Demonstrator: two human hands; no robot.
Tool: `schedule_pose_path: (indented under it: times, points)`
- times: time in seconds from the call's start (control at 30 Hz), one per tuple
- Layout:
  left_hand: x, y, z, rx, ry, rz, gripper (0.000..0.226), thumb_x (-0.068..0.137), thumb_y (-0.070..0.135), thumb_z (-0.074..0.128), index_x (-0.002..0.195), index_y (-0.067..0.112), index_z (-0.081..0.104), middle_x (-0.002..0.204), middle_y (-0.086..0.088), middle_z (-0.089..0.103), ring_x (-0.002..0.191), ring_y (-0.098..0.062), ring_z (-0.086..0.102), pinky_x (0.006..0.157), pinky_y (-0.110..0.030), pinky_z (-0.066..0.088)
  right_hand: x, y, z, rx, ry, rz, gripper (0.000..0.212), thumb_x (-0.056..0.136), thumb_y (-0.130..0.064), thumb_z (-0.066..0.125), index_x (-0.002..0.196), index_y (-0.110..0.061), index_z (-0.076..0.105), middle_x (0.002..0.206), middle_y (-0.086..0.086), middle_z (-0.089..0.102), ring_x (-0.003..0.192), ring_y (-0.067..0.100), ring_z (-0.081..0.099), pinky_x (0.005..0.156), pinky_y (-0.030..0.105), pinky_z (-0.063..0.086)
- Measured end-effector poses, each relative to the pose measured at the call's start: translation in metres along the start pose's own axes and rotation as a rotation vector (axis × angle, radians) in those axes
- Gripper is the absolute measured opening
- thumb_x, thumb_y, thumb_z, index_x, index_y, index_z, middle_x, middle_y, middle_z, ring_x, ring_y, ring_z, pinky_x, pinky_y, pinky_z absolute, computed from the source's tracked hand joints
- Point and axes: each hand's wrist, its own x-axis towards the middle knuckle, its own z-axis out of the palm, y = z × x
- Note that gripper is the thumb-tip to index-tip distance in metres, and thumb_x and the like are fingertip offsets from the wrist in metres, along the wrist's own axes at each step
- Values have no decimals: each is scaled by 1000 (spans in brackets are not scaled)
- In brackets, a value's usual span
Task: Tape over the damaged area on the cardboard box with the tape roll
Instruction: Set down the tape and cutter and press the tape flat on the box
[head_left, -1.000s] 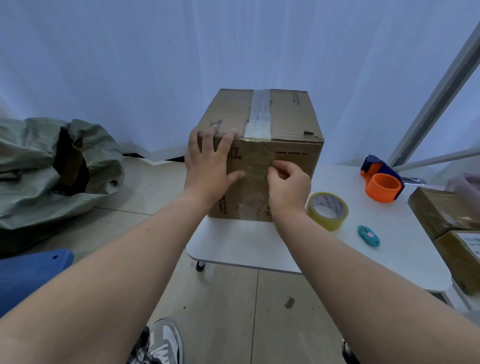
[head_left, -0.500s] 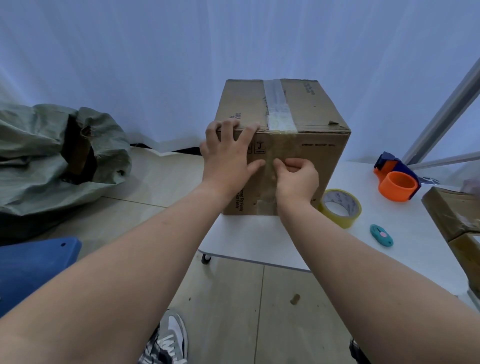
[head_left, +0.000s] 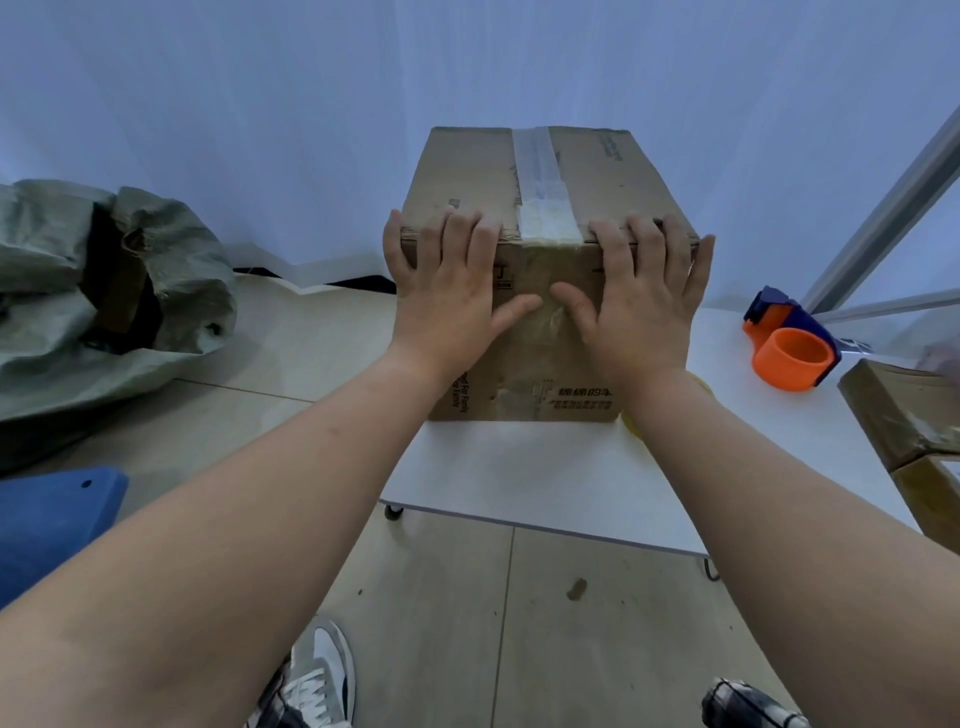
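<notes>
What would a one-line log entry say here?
left hand: flat on cardboard box front | right hand: flat on front | tape strip: over top edge

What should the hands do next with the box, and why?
Probably slide both thumbs outward to smooth the tape flat. The left hand and right hand lie open on the front of the box, fingers hooked over its top edge, and shiny, wrinkled tape shows between the thumbs.

brown box (head_left: 545, 171) — orange, perhaps navy, dispenser (head_left: 792, 353)
</notes>
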Motion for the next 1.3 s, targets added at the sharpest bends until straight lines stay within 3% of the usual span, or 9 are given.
schedule_pose_path:
  times: [0.3, 0.43, 0.57, 0.67, 0.93, 1.0, 1.13, 1.2, 1.3]
  points:
    - [-7, 0, -3, 142, -91, 76, 106, 63, 72, 62, 136, 8, 22, 142, -15, 41, 139, -37, 25, 105, -63, -3, -4, 4, 0, -146, -102, -64, 99, 68, -64, 64, 144, -19, 18, 146, 19, 30, 139, 40, 16, 111, 63, 9]
    - [3, 8, -12, 84, -57, 196, 80, 85, 64, 40, 136, 1, 39, 146, -18, 38, 141, -35, 23, 114, -52, 6, -7, 11, -4, -130, -121, -107, 103, 66, -53, 72, 144, -25, 10, 147, 13, 27, 139, 35, 15, 114, 56, 10]
    - [9, 21, -6, 72, -68, 161, 66, 89, 55, 41, 134, 7, 43, 136, -12, 49, 130, -31, 41, 108, -47, 24, -8, 17, -9, -84, -101, -136, 96, 70, -39, 74, 145, -24, 16, 147, 11, 29, 140, 33, 17, 115, 52, 11]
    - [3, 19, 3, 191, 20, 211, 72, 86, 59, 45, 134, 6, 46, 131, -12, 56, 126, -30, 49, 104, -54, 34, -7, 18, -11, -45, -84, -136, 81, 78, -30, 68, 144, -24, 22, 148, 9, 31, 140, 32, 19, 115, 52, 14]
    - [-1, 16, 20, 289, 47, 295, 116, 60, 76, 61, 142, 5, 19, 142, -21, 44, 135, -36, 33, 108, -58, 18, -6, 14, -9, -28, -75, -116, 72, 80, -25, 62, 143, -24, 25, 147, 10, 32, 139, 32, 19, 114, 53, 14]
    - [-1, 15, 18, 161, 73, 294, 99, 71, 73, 53, 140, 9, 24, 138, -18, 48, 130, -30, 27, 111, -53, 14, -7, 14, -10, -15, -75, -112, 72, 81, -26, 62, 143, -25, 26, 147, 10, 32, 139, 32, 20, 114, 53, 14]
    - [8, 14, 12, 3, 138, 225, 49, 88, 52, 48, 125, 21, 37, 120, -10, 58, 109, -23, 32, 92, -40, 21, -7, 16, -12, 7, -79, -107, 71, 81, -26, 63, 142, -26, 27, 147, 9, 33, 139, 31, 21, 114, 52, 16]
    - [12, 13, 10, 12, 116, 236, 51, 85, 53, 51, 122, 22, 36, 117, -9, 59, 106, -23, 32, 89, -39, 21, -7, 15, -14, 33, -75, -101, 67, 82, -24, 61, 141, -26, 29, 146, 9, 35, 138, 30, 22, 113, 51, 17]
    - [8, 5, 12, 64, 73, 314, 75, 78, 62, 55, 134, 18, 30, 128, -12, 53, 116, -25, 30, 97, -41, 19, -4, 16, -18, 69, -73, -91, 61, 83, -22, 56, 139, -26, 33, 144, 7, 37, 137, 29, 24, 112, 50, 19]
